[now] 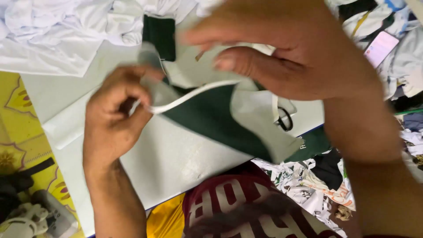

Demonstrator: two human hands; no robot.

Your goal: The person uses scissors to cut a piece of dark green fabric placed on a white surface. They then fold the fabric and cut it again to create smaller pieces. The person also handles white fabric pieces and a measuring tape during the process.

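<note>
Right hand (pixel 295 57), nearest the lens and blurred, is hovering over a green and grey fabric piece (pixel 211 114), fingers closing on its upper edge. Left hand (pixel 115 117) is pinching a white cord (pixel 189 96) running across the fabric. Both are lying above a pale board (pixel 167 163). White cloth (pixel 57 31) is heaped behind; black-handled scissors (pixel 285 118) are resting beside the fabric.

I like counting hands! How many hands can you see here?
2. The left hand pinches a white cord at left; the right hand is raised above the green cloth, top right.
</note>
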